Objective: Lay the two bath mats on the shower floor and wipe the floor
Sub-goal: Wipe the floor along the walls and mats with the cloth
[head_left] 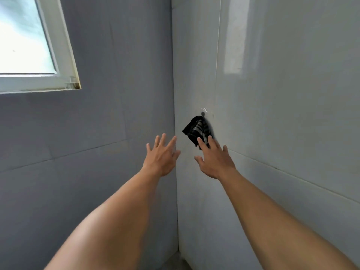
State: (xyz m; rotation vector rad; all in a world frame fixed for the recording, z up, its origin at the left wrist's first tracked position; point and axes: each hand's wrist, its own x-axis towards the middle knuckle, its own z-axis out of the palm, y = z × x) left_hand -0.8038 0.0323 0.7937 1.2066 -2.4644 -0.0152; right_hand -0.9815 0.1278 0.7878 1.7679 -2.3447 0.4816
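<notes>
Count: one white-framed window (58, 55), upper left, set in one grey tiled wall (116, 94). Two bare forearms reach up toward the wall corner. One left hand (161, 157), back to the camera, grip spread: all fingers straight and apart, holding nothing, just left of the corner line. One black cloth with pale stripes (195, 129) hangs bunched from one small dark hook (203, 114) on the pale glossy tiled wall (292, 94) at right, just past the corner. Its long axis runs roughly top to bottom, upper end at the hook, lower corner pointing down. One right hand (216, 162), grip also spread, fingers straight. Its fingertips (200, 142) overlap the cloth's lower edge; contact cannot be confirmed. A sliver of shower floor (175, 260) shows at the bottom of the corner.
</notes>
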